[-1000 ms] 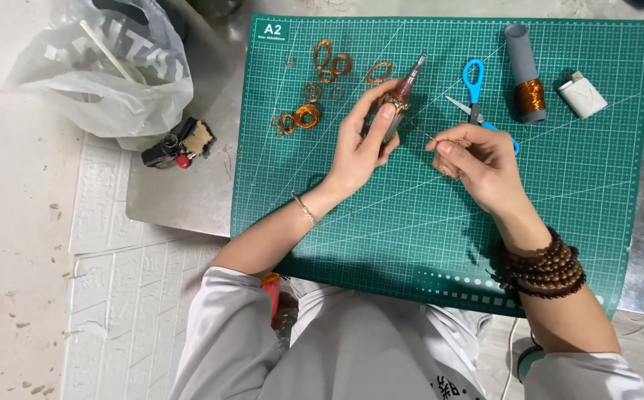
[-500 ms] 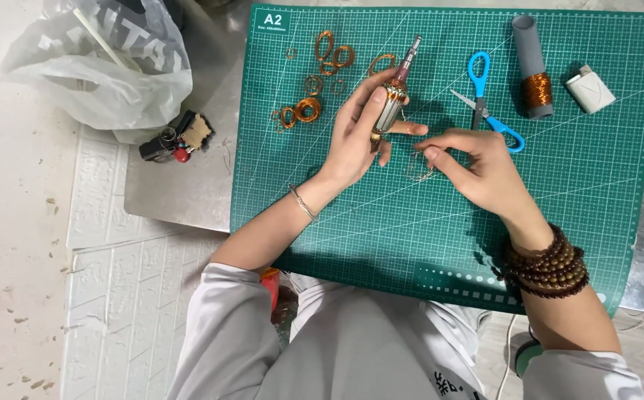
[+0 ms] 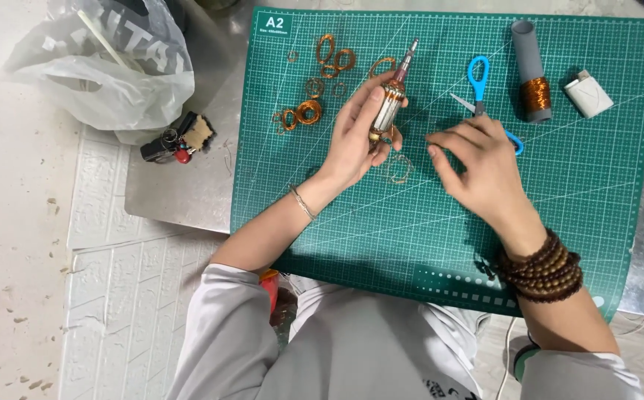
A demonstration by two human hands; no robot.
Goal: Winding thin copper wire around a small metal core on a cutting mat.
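- The left hand sits upper centre of the frame, palm turned toward the camera, fingers and thumb curled around a small motor armature.
- The armature is tilted, its thin metal shaft pointing to the upper right, its copper-coloured end low against the fingers.
- The right hand hovers just right of centre, fingers loosely spread and bent downward, holding nothing that can be made out.
- Its fingertips sit near a loose loop of thin wire lying on the mat between the 2 hands; whether they touch it cannot be told.
- A string of brown wooden beads wraps the right wrist, and a thin bangle circles the left.
- Both hands work over a green cutting mat on a metal worktop.
- Copper wire coils lie scattered at the upper centre of the mat, just left of the armature.
- Blue-handled scissors lie just above the right hand, partly hidden by its fingers.
- A grey tube wound with copper wire and a small white block lie at the upper right.
- A crumpled plastic bag and a small dark lighter-like object lie at the upper left, off the mat.
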